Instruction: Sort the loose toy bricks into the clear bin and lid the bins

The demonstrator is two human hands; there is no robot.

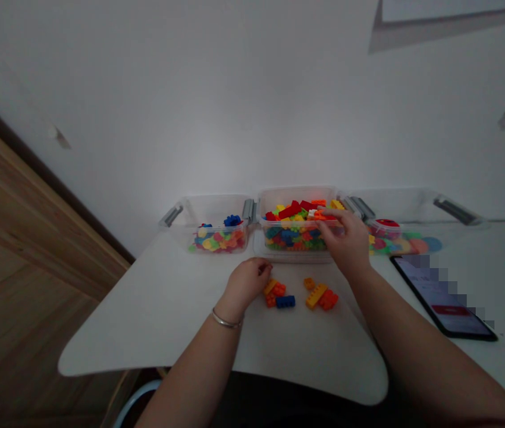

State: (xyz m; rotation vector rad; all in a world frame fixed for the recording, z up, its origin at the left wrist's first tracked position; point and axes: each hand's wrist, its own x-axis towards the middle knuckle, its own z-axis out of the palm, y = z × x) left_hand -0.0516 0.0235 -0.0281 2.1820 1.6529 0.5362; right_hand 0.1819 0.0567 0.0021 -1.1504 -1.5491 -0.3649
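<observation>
My right hand (349, 239) reaches over the front rim of the middle clear plastic box (274, 223), which is heaped with toy building bricks. Its thumb and fingers close round an orange building brick (322, 216) at the top of the heap. Lower down, my left hand (247, 284) rests by the table with curled fingers; what they hold, if anything, is hidden. Beside it lie joined orange bricks (275, 291) and a blue brick (285, 302). To their right are a small yellow-orange brick (309, 283), a longer yellow one (317, 295) and an orange-red one (328, 299).
A left clear box (190, 208) and a right clear box (406, 205) hold colourful flat pieces. The middle box stands on a clear lid (261, 254). A phone (446, 300) lies on the white table (145, 321) at right. A wall rises behind.
</observation>
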